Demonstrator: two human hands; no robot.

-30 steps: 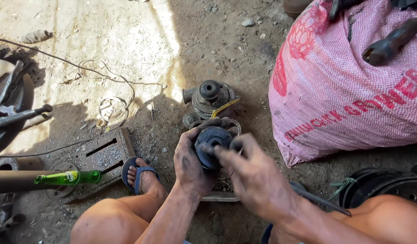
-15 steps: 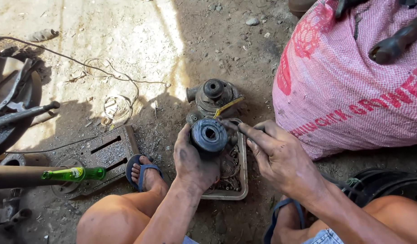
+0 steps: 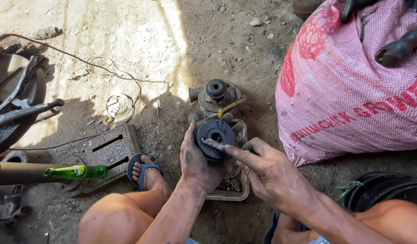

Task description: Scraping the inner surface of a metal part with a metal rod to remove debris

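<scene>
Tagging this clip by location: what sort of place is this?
Probably an informal outdoor repair yard or roadside mechanic's spot. Bare dirt ground, greasy metal pump-like housing, scrap metal parts, and the left hand holds a round black part over a tray.

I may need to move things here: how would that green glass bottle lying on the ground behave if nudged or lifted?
The green bottle lies on its side, so a nudge would probably set it rolling, though the gritty ground and the slotted metal plate beside it may stop it soon. It looks like glass: stiff, smooth, likely slippery in greasy hands and breakable if dropped.
</scene>
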